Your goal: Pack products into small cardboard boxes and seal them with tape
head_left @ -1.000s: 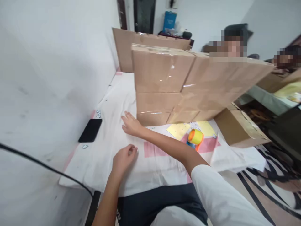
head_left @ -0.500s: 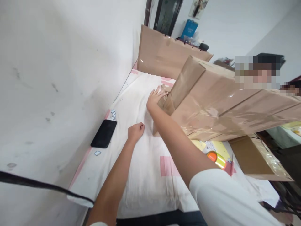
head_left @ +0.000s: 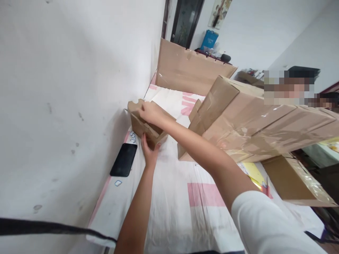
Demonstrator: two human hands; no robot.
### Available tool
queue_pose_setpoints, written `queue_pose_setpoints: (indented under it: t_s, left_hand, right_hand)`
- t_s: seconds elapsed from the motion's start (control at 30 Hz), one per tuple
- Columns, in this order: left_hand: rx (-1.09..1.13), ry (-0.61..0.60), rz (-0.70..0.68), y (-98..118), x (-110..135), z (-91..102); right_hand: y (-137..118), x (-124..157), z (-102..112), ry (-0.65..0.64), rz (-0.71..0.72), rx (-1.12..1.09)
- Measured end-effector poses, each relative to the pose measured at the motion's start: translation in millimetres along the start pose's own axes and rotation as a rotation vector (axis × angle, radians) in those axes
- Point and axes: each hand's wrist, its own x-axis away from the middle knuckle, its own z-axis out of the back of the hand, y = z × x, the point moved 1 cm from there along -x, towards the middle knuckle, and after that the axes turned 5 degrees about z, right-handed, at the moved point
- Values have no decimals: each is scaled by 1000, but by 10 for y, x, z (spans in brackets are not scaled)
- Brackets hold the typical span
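Observation:
A small open cardboard box (head_left: 164,114) is tilted on the cloth-covered surface beside the wall. My left hand (head_left: 150,152) grips its near corner from below, thumb and fingers on different sides. Reaching across the top, my right hand (head_left: 150,113) has its fingers closed at the box's far left end, by a flap with a curved cut-out. Part of the box's inside is hidden under my right hand. A large taped cardboard structure (head_left: 225,120) stands to the right of my right forearm, with a small opened flap at its left end.
A black phone (head_left: 124,159) lies near the wall (head_left: 66,106). An upright cardboard panel (head_left: 190,67) stands at the back. An open carton (head_left: 288,180) sits on the right. A dark cable (head_left: 53,225) crosses the lower left. People are beyond the structure.
The small box now lies left of the large structure. My right hand has moved left from the structure's end onto it. My left hand has gone from a loose fist to gripping the box.

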Motion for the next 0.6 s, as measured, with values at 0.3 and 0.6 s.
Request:
queue_pose_setpoints:
  t_s: [0.3, 0.6]
  left_hand:
    - [-80, 250, 78, -63, -14, -16]
    - [-137, 217, 143, -8, -22, -7]
  right_hand:
    - [1359, -14, -189, -62, -860, 446]
    - [1469, 57, -628, -183, -662, 741]
